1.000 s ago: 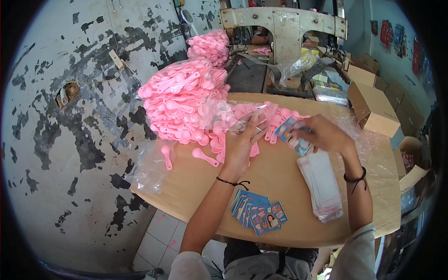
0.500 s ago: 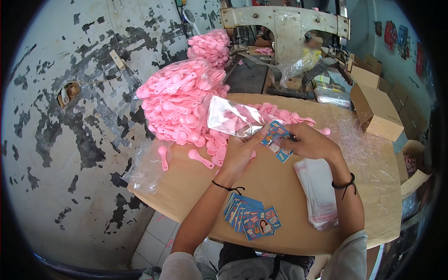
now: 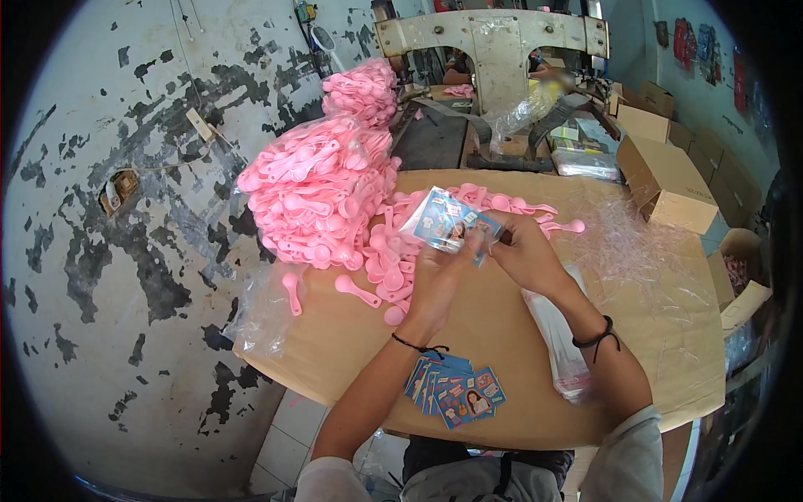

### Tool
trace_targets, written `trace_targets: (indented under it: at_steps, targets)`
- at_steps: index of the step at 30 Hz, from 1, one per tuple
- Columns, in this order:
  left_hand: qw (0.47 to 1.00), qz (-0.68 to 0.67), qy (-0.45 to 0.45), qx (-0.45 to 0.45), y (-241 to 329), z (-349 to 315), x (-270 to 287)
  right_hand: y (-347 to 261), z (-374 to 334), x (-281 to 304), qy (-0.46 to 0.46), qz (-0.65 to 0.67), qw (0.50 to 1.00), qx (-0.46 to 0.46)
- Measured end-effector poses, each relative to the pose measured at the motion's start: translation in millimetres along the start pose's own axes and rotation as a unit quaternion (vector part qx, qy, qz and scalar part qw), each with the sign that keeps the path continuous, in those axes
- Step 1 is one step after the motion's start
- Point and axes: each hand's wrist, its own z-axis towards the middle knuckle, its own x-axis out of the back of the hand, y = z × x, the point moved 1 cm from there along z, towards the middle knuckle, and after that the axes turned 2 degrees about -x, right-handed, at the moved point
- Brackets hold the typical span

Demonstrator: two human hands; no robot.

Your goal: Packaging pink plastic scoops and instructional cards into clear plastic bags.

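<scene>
Blue printed card (image 3: 440,221) and clear plastic bag (image 3: 411,224) between your hands, above the brown-covered table (image 3: 493,330).
The card's long axis slopes down rightward, its far end pointing upper left; your left hand (image 3: 443,280) pinches it, thumb on top, and your right (image 3: 530,253) pinches the right end, fingers nearly closed. Earlier beside the bag, the card now overlaps it.

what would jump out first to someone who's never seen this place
Probably the big heap of pink spoons, bagged in clear plastic at the table's far left. Next, the blue card held up between the left hand and right hand, over the table's middle. Then the wall on the left, its pale paint flaked into dark patches.
</scene>
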Motion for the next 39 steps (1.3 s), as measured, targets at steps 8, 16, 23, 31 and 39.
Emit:
trace_targets:
  at_steps: [8,16,23,31,39]
  targets:
    - [0.954,-0.273,-0.121,-0.001,26,2,3,-13,-5,-2,-0.008,0.053,0.999,-0.004]
    - [0.982,-0.09,-0.154,-0.069,23,-3,4,-18,-11,-13,-0.034,0.142,0.989,0.003]
    - [0.992,0.001,-0.073,-0.107,36,10,34,15,22,14,-0.056,-0.226,0.972,-0.018]
    - [0.987,-0.055,-0.08,-0.129,36,10,25,164,38,103,-0.119,-0.545,0.824,-0.096]
    - [0.988,0.036,-0.104,-0.112,33,13,30,130,31,80,-0.121,-0.524,0.841,-0.051]
